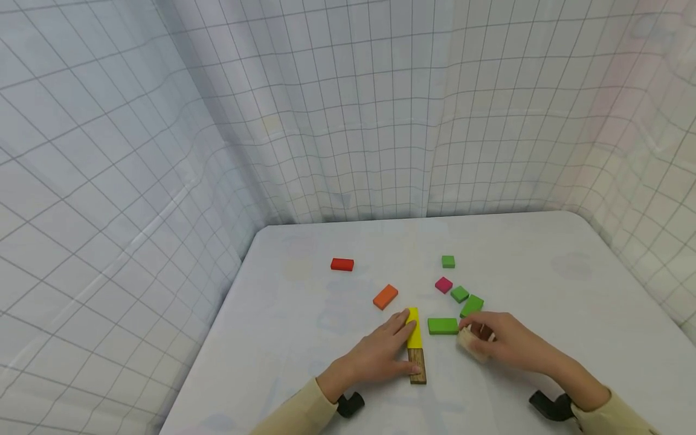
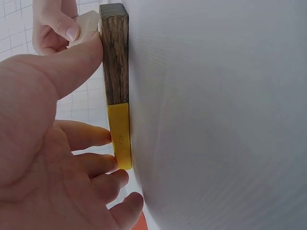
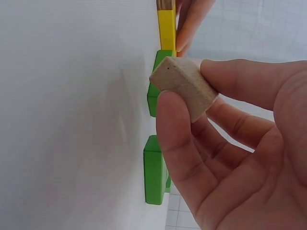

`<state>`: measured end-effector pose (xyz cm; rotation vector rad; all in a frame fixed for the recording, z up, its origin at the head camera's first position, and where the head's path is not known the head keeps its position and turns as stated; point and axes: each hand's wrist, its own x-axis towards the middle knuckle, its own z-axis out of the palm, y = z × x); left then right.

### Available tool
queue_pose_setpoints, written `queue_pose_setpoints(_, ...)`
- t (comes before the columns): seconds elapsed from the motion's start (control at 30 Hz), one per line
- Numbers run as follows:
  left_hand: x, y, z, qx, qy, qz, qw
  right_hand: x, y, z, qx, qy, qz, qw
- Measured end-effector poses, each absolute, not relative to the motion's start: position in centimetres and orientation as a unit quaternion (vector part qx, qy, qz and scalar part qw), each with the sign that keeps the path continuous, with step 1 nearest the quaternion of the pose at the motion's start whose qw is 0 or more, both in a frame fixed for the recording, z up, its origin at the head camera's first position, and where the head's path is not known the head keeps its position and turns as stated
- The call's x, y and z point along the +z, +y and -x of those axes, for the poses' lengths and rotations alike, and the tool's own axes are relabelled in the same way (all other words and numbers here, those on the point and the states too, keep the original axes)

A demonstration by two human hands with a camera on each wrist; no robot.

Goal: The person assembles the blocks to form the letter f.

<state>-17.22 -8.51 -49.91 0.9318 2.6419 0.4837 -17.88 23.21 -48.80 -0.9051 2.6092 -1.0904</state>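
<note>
1. Under the left hand (image 1: 383,354), a yellow block (image 1: 415,341) and a brown block (image 1: 415,356) touch end to end; the thumb rests on the brown one, the loose, spread fingers on the yellow.
2. Right of these, the right hand (image 1: 513,341) pinches a pale wooden block (image 3: 184,81) marked with one dark dot.
3. Between the hands lies a long green block (image 1: 443,326); past the right fingertips, a second green block (image 1: 472,306) and a pink block (image 1: 443,284).
4. Beyond the left hand: an orange block (image 1: 385,297), then a red block (image 1: 342,264).
5. Faint marks on the yellow block are unreadable.
</note>
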Motion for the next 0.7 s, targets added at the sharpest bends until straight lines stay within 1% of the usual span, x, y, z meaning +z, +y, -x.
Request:
queue_pose_setpoints(0.27, -49.9, -8.4, 17.3, 0.166, 0.92, -0.321, 0.152, -48.7, 22.8, 18.5, -0.4, 0.874, 0.257, 0.102)
queue_pose_setpoints(0.5, -49.8, -8.3, 17.2, 0.163, 0.921, -0.318, 0.155, -48.8, 22.1, 19.3, -0.408, 0.878, 0.238, 0.079)
queue_pose_setpoints(0.7, -49.7, -8.3, 17.2, 0.157, 0.921, -0.321, 0.153, -48.5, 21.4, 19.8, -0.443, 0.868, 0.211, 0.077)
